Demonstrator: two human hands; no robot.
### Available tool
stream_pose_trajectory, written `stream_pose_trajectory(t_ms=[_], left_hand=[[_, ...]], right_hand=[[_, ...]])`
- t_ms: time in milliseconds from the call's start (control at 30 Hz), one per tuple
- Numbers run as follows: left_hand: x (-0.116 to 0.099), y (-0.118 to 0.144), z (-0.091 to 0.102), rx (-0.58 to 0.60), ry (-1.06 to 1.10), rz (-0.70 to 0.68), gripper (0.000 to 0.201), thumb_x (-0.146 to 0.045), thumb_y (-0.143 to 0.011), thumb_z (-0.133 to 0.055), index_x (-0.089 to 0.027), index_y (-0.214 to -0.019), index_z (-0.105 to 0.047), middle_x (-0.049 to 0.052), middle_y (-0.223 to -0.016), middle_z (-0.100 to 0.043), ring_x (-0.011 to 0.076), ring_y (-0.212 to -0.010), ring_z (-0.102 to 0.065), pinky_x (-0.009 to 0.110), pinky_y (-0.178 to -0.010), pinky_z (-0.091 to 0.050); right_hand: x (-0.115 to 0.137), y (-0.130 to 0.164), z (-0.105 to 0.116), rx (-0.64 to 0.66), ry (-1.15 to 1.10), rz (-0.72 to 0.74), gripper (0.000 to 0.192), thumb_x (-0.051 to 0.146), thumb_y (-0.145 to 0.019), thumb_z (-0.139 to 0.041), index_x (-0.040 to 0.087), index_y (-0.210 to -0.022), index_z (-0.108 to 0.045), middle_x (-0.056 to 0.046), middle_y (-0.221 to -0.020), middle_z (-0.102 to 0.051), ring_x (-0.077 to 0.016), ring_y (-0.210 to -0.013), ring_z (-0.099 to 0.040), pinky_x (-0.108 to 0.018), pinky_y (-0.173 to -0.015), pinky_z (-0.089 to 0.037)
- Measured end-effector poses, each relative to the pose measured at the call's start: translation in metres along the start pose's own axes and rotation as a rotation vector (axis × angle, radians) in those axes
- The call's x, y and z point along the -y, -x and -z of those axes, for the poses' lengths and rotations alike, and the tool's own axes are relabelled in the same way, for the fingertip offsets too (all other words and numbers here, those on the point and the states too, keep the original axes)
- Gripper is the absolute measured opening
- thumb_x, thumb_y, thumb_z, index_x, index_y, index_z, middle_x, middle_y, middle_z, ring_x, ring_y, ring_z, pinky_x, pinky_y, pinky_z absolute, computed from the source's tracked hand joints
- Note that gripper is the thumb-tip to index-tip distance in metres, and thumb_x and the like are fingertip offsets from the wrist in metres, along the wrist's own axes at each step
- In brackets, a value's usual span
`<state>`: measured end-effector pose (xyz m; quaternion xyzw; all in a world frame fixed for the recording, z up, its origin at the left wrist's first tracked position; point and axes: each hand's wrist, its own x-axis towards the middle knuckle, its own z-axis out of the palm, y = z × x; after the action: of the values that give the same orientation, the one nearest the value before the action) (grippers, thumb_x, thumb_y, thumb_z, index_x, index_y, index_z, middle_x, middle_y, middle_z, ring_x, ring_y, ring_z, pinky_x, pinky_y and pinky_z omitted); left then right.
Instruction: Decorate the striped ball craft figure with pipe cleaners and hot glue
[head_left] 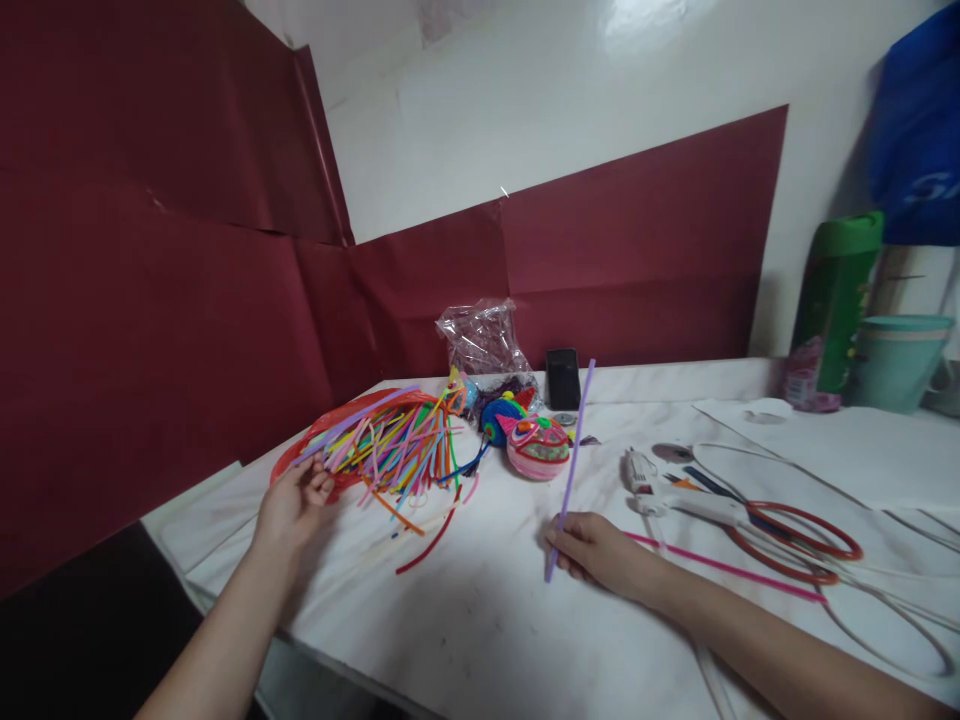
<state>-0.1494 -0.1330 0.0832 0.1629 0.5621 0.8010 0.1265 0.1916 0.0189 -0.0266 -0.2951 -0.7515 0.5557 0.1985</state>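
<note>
Upright and slightly tilted, a light purple pipe cleaner (576, 450) is pinched near its lower end by my right hand (589, 550). My left hand (296, 500) is at the near left edge of a heap of multicoloured pipe cleaners (405, 450), its fingers curled at the end of another purple pipe cleaner (375, 410). Between the hands, a pink round craft figure (538, 450) with an orange-and-blue eye sits beside a blue one (495, 420). A red pipe cleaner piece (431, 545) lies in front of the heap.
Right of my right hand are a white glue gun (641, 475), orange-handled scissors (802, 530), a pink pipe cleaner (735, 570) and cables. A black phone (562, 378) leans at the back near a clear plastic bag (484, 340). A green bottle (836, 310) and teal cup (900, 365) stand far right.
</note>
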Motion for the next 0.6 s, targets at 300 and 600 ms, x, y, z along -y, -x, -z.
stream_pose_trajectory(t_ms=[300,600], left_hand=[[0.030,-0.035,-0.024,0.097,-0.499,-0.049,0.028,-0.033,-0.089,-0.048,-0.011,-0.102,-0.059,0.006,-0.097,-0.061,0.0142,-0.078,-0.060,0.032,-0.072,-0.052],[0.036,-0.048,-0.015,0.127,-0.871,-0.154,0.021,-0.014,-0.068,-0.065,-0.017,-0.053,-0.051,0.007,-0.067,-0.058,0.0286,-0.093,-0.057,0.029,-0.068,-0.043]], right_hand=[[-0.003,-0.001,0.000,0.000,-0.002,0.017,0.034,0.049,-0.078,-0.053,0.017,-0.067,-0.053,0.005,-0.049,-0.048,-0.0069,-0.041,-0.038,-0.020,-0.042,-0.029],[-0.018,-0.011,0.001,0.010,0.017,0.038,0.034,0.047,-0.080,-0.051,0.016,-0.069,-0.055,0.005,-0.049,-0.049,-0.0062,-0.040,-0.039,-0.019,-0.040,-0.028]])
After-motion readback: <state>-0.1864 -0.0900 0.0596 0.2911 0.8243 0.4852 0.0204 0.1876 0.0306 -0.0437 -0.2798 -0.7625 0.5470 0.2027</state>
